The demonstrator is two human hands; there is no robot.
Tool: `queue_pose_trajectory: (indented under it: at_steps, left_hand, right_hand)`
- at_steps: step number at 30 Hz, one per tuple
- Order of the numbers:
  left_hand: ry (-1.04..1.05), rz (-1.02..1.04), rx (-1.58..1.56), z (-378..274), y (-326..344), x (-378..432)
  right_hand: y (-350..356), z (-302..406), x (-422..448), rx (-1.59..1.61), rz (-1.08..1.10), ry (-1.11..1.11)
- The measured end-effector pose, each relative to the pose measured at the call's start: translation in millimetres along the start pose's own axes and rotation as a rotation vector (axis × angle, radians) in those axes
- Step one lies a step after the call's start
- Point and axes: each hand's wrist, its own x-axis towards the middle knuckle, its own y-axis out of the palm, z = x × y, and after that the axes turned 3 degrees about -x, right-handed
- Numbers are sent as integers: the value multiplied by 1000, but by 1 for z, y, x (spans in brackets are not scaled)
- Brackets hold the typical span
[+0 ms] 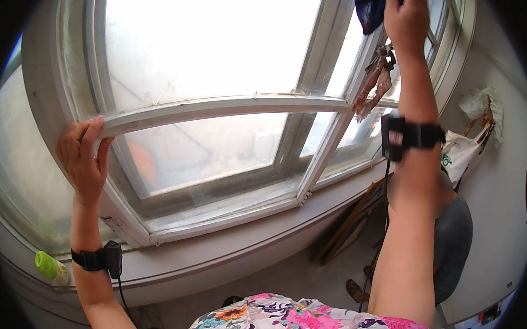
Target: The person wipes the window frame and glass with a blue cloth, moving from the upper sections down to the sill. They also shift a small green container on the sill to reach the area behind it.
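A white-painted wooden window sash (222, 104) with a crossbar stands ajar before me, its paint worn. My left hand (83, 163) grips its left edge where the crossbar meets it, with fingers and thumb around the wood. High at the upper right, my right hand (408, 25) holds a dark blue cloth (370, 12) close to the sash's right upright. The top of that hand is cut off by the picture's rim. Frayed, knotted rag strips (375, 81) hang from the frame just below the cloth.
A windowsill (260, 248) runs below, with a green-capped bottle (51, 267) at its left end. Framed panels (353, 225) lean under it. A person in a dark shirt (454, 248) is at the right. A white tote bag (460, 153) hangs on the wall. Cables trail from both forearm straps.
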Motion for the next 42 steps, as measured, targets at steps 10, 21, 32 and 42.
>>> queue_pose_trajectory:
  at_steps: [10,21,32,42]
  left_hand:
    - [19,-2,16,2,3,-2]
    - [-69,18,-2,-8,-1,1]
    - [-36,-167,-141,1,10,-6]
    - [50,-198,-233,10,11,-5]
  right_hand:
    - [-51,85,-164,179,469,6]
    - [-62,155,-149,392,552,85]
    - [11,372,-64,762,281,-148]
    - [0,386,-64,706,377,-167]
